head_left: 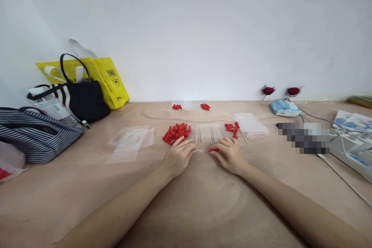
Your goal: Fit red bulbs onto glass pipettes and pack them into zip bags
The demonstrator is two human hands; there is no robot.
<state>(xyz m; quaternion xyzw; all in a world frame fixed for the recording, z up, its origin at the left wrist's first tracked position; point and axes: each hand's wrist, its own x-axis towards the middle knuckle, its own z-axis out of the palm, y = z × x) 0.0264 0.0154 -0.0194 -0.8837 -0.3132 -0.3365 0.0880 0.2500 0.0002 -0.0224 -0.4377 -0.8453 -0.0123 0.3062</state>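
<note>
My left hand [179, 157] is closed in a pinch on a thin clear tube [198, 151] whose end points right. My right hand [230, 155] pinches a small red rubber bulb [213, 150], which faces the tube across a short gap. Just beyond my hands lies a row of thin clear tubes [207, 133] side by side. Left of the row is a heap of red rubber bulbs [175, 131], partly behind my left fingers. A smaller group of red bulbs [229, 126] lies at the row's right end.
Clear zip bags lie in a loose spread [130, 142] on the left and a stack [250, 124] on the right. Another bag [192, 105] with red bulbs lies by the wall. Bags, including a yellow one [109, 81], stand far left; a power strip [353, 151] and cables sit right.
</note>
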